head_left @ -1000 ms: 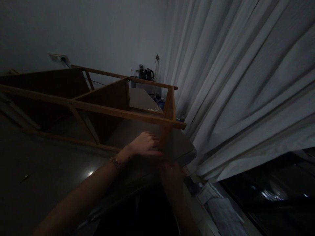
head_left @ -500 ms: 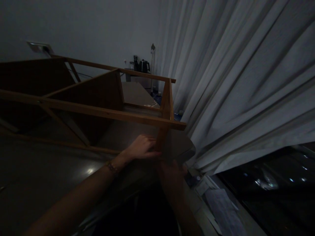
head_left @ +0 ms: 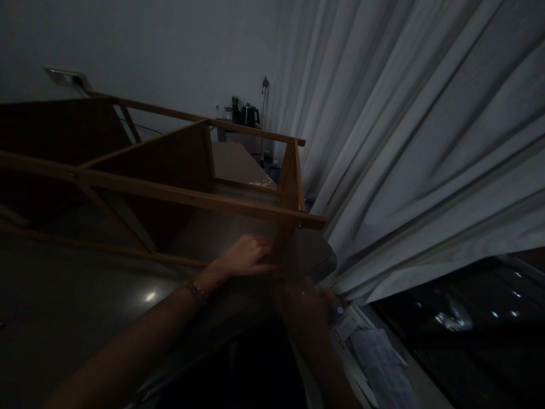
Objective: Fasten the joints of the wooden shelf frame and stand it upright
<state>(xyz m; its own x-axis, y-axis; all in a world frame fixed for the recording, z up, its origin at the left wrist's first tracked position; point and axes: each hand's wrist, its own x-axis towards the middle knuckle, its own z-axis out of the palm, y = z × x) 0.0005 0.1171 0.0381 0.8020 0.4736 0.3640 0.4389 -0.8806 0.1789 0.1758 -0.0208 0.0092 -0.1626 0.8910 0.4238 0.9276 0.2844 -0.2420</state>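
Observation:
A wooden shelf unit (head_left: 191, 196) lies on its side, with rails running left to right and dark shelf boards between them. My left hand (head_left: 247, 255) is closed on the end board at its right end, fingers on the inner face and thumb near the lower edge. Just below and to the right, my right hand (head_left: 302, 304) is curled by the bottom corner of that board. It is dark and slightly blurred there, so what its fingers hold is hidden. A small metal piece (head_left: 300, 225) shows at the joint under the near rail.
The shelf rests on a grey, shiny table (head_left: 106, 301). Long white curtains (head_left: 383, 142) hang at the right. Papers (head_left: 381, 358) lie low at the right beside a dark glass pane (head_left: 464, 318). A black kettle (head_left: 249, 115) stands at the back, and a wall socket (head_left: 63, 76) is at the left.
The near rail's right end has shifted slightly right, and the small metal piece at its joint has come into view. My right hand has moved slightly to the right; my left hand stays in place.

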